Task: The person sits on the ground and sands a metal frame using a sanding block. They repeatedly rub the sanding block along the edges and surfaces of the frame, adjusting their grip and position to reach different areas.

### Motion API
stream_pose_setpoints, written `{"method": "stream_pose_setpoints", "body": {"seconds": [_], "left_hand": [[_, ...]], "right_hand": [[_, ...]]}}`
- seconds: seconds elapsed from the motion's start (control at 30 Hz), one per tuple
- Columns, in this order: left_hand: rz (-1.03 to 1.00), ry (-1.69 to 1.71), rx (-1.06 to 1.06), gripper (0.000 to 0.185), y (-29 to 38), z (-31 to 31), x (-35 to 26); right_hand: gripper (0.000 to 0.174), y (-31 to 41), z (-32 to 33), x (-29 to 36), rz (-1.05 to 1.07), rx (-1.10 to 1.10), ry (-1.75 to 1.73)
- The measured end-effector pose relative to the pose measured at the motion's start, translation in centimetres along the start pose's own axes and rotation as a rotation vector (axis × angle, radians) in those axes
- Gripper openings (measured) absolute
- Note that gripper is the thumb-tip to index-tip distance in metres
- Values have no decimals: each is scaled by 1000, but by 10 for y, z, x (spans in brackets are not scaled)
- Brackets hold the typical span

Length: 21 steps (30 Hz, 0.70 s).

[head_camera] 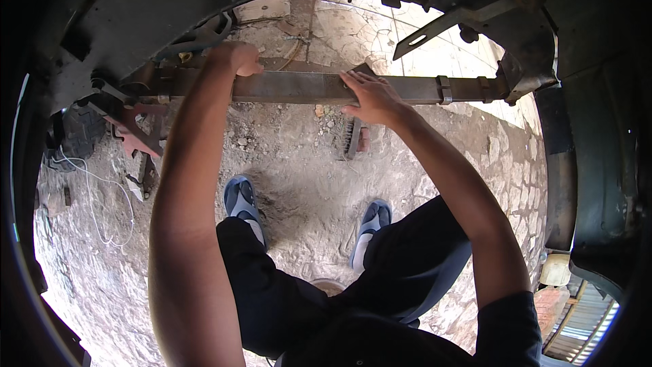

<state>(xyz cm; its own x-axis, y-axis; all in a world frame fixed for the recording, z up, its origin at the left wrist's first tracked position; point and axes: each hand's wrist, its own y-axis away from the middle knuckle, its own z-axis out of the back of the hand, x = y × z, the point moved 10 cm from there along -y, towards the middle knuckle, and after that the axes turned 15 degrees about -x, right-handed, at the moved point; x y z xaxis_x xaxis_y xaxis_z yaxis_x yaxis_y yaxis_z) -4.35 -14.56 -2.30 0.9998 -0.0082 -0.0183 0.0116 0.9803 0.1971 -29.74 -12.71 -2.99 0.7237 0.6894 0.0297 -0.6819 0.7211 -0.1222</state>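
Note:
A long metal bar with clips, which looks like a leaf spring [285, 86], runs across the view under a vehicle. Curled fingers of my left hand [243, 59] rest at its far edge, left of the middle; whether they grip it is hidden. Further right, my right hand [374, 98] lies palm down over the bar, its fingers on a dark flat piece [364, 68], possibly abrasive paper, and its thumb towards the near side. Below that hand, on the ground, is a brush with stiff bristles [350, 138].
Dark vehicle bodywork [137, 15] surrounds the work overhead and at both sides. A slotted metal bracket [417, 39] juts in at upper right. At left are a red metal stand [140, 132] and a loose white cord [87, 178]. A reddish block [363, 139] lies beside the brush.

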Motion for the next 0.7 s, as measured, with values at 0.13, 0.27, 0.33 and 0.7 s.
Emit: {"method": "stream_pose_setpoints", "body": {"seconds": [0.13,0.27,0.33,0.7], "left_hand": [[-17,-25,2,36,-8,-9,4],[-13,-31,-11,39,-19,-25,20],[24,5,-30,39,-15,-17,19],[47,-1,45,38,-1,-12,13]], "right_hand": [[83,-3,0,-4,-30,10,-53],[82,-5,0,6,-49,48,-111],[83,-4,4,-2,-95,81,-96],[80,-4,2,-5,-97,55,-87]]}}
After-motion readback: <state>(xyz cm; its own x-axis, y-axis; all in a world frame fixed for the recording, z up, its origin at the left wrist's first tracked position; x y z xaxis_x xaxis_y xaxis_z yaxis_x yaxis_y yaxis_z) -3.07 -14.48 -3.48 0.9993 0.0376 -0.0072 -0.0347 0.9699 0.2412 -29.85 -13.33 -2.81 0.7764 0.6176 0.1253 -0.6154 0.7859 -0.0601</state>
